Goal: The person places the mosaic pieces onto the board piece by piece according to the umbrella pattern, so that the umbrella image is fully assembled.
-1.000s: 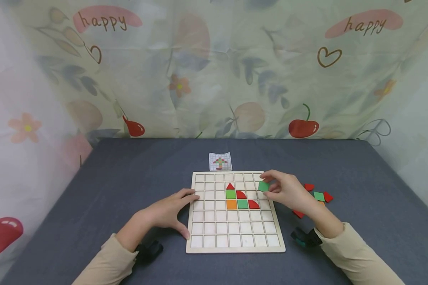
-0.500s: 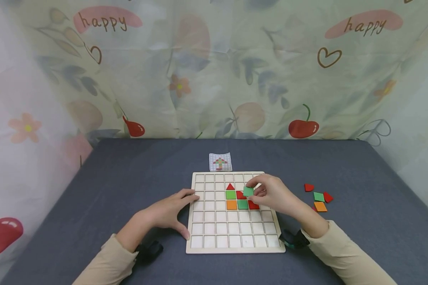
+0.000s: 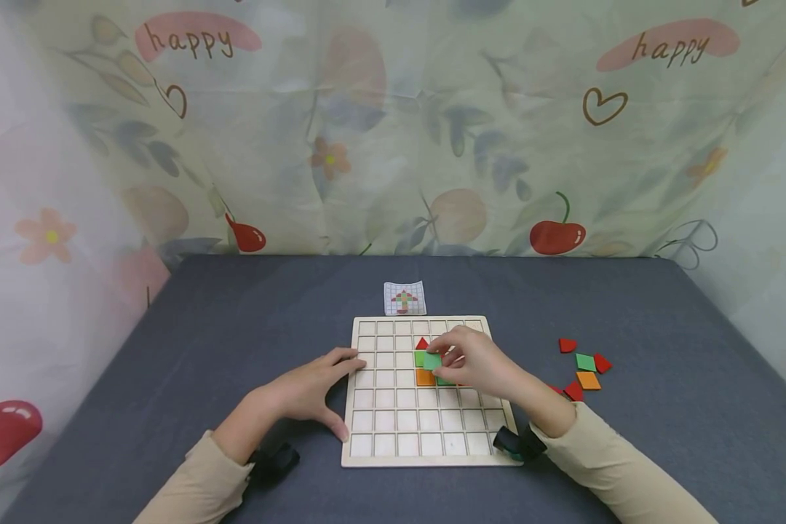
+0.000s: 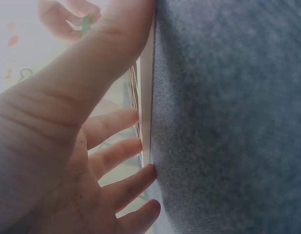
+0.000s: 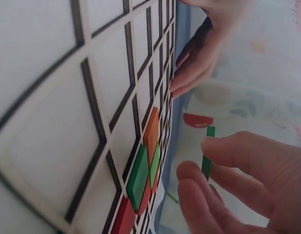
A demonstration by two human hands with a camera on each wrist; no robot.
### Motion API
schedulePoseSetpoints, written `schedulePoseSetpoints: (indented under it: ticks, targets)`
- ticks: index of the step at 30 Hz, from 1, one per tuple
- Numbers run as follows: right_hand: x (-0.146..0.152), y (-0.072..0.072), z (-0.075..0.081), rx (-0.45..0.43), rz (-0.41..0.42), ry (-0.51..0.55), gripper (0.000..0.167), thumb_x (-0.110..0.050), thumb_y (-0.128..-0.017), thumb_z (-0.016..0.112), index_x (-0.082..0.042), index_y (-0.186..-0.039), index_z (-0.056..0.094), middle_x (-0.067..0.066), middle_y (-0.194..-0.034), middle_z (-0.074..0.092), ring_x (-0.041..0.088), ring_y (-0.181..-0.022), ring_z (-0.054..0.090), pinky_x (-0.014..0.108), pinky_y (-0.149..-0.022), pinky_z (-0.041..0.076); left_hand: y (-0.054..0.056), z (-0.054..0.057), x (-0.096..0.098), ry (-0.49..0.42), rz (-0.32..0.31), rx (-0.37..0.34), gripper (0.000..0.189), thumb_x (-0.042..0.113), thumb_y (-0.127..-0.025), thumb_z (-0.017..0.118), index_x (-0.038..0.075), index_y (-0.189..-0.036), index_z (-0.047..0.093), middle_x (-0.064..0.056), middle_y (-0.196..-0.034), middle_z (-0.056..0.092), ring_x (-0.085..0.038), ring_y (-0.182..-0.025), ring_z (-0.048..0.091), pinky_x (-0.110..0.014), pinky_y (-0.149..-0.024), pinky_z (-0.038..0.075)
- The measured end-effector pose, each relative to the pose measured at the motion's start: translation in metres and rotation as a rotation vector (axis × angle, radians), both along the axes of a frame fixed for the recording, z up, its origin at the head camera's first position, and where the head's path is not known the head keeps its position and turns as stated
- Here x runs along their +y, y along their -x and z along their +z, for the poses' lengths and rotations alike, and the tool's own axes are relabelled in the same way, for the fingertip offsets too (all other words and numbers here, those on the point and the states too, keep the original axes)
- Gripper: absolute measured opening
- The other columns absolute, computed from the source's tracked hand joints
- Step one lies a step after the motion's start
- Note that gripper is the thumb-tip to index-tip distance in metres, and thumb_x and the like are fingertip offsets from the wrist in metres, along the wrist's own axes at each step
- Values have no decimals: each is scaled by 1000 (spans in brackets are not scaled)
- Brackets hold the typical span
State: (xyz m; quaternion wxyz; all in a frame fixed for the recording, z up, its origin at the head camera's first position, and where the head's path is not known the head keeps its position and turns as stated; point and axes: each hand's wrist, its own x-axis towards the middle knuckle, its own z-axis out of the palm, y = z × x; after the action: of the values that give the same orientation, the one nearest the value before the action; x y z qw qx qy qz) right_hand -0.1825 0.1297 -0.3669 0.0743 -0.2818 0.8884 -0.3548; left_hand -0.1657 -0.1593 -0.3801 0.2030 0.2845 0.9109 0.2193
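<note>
A green square tile [image 3: 431, 361] is pinched between the thumb and fingers of my right hand [image 3: 474, 360], over the pale wooden grid board [image 3: 396, 420]. The right wrist view catches this tile [image 5: 207, 165] edge-on, apart from the board. My left hand [image 3: 298, 386] lies along the board's left edge, fingers extended and thumb at the lower corner. On the grid are a red triangle [image 3: 422, 343], a light green square [image 3: 420, 358] and an orange square [image 3: 425, 377]. The right hand partly covers another green square [image 5: 137, 181] and red pieces [image 5: 123, 218] there.
A small picture card [image 3: 405, 298] with a coloured pattern lies behind the board. To the right, loose pieces rest on the dark cloth [image 3: 268, 306]: red ones [image 3: 567, 345], a green square [image 3: 586, 362] and an orange square [image 3: 588, 380]. A patterned curtain hangs behind the table.
My right hand has carried the green tile leftward across the board, from its right edge to near the light green square. The left hand and board have stayed in place.
</note>
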Motion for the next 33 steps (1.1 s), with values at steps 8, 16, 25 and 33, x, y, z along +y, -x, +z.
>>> schedulePoseSetpoints:
  ticks: [8, 16, 25, 33]
  targets:
    - [-11, 1, -4, 30, 18, -48, 24, -10, -79, 73, -4, -101, 67, 6, -86, 61, 6, -70, 54, 18, -64, 46, 0, 0, 0, 2, 5, -8, 104, 48, -61, 82, 9, -145, 33, -13, -150, 25, -29, -136, 31, -47, -104, 36]
    - [-22, 4, -7, 18, 1, -123, 23, -16, -77, 76, -6, -97, 69, 1, -86, 66, 5, -66, 49, 19, -64, 41, 0, 0, 1, 6, 11, -10, 104, 47, -61, 82, 9, -144, 33, -12, -150, 26, -29, -136, 32, -47, -104, 36]
    - [-35, 6, -9, 10, 23, -157, 16, -14, -75, 77, -8, -88, 69, 0, -82, 65, 10, -71, 52, 19, -66, 41, 0, -1, -1, -5, -9, 6, 103, 48, -62, 82, 7, -144, 33, -14, -149, 26, -31, -136, 32, -48, -104, 36]
    - [-43, 8, -10, 31, -4, -223, 17, -17, -74, 78, -10, -88, 70, -2, -83, 65, 10, -75, 52, 23, -70, 42, 1, -1, 0, -2, -6, 7, 104, 48, -62, 81, 8, -144, 33, -13, -149, 26, -30, -135, 32, -47, -104, 36]
